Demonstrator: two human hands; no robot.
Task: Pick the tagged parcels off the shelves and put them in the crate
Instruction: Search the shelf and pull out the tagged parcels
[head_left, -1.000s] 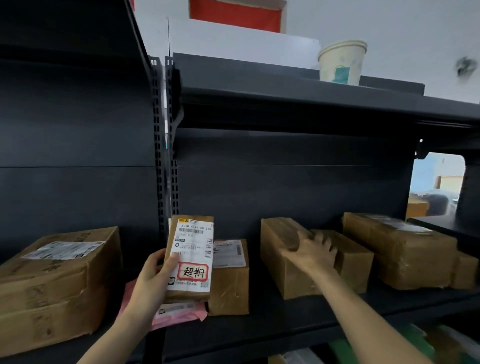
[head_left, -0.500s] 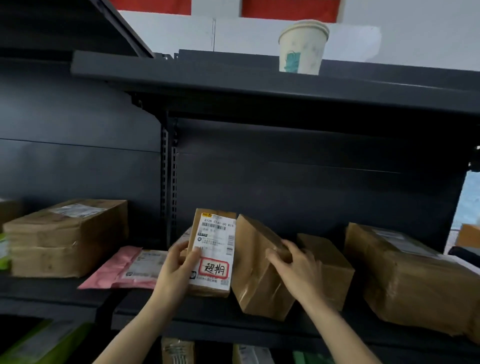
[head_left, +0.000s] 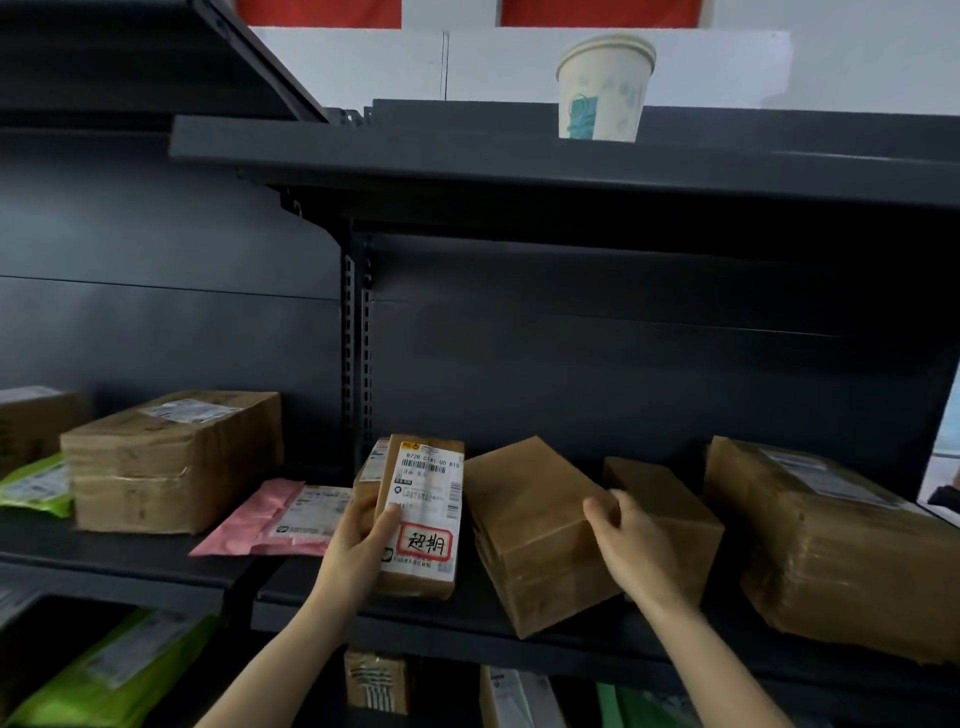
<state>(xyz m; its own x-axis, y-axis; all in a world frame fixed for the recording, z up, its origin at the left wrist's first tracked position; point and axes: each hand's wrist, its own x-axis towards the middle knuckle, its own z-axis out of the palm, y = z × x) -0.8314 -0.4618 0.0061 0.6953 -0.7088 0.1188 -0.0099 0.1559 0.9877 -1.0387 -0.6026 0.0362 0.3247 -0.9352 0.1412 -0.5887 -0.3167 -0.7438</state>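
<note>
- Two hands are in shot, both busy at the dark metal shelf (head_left: 130, 561), so going left to right.
- Far left edge: a brown cardboard box (head_left: 31, 423) is cut off by the frame. A lime-green plastic mailer bag (head_left: 36, 486) lies in front of it. More green plastic bags (head_left: 104, 670) are on the level below.
- Next along is a big tape-wrapped brown carton (head_left: 171, 462) with a white label on top, sitting flat.
- Just beside that, a pink plastic mailer bag (head_left: 260, 519) lies flat with its white label facing up.
- Left hand (head_left: 363, 540) is wrapped around the small tall brown box with the white shipping label and red-framed tag (head_left: 423, 514), thumb across the label. It's upright at the front of the shelf, label facing the camera.
- Another little labelled brown box (head_left: 371, 465) peeks out right behind it, and a small brown packet (head_left: 376, 680) sits on the level underneath.
- Right hand (head_left: 634, 551) is gripping the upper right edge of a plain brown cardboard box (head_left: 535, 535). That one's tipped up on a corner at the shelf's front, just beside the tagged one.
- High above it, a white paper cup with green print (head_left: 605, 88) stands on the top shelf.
- Behind the right hand is a narrower plain brown box (head_left: 675, 499).
- Far right: a bulky brown parcel wrapped in clear tape (head_left: 831, 545), label on top.
</note>
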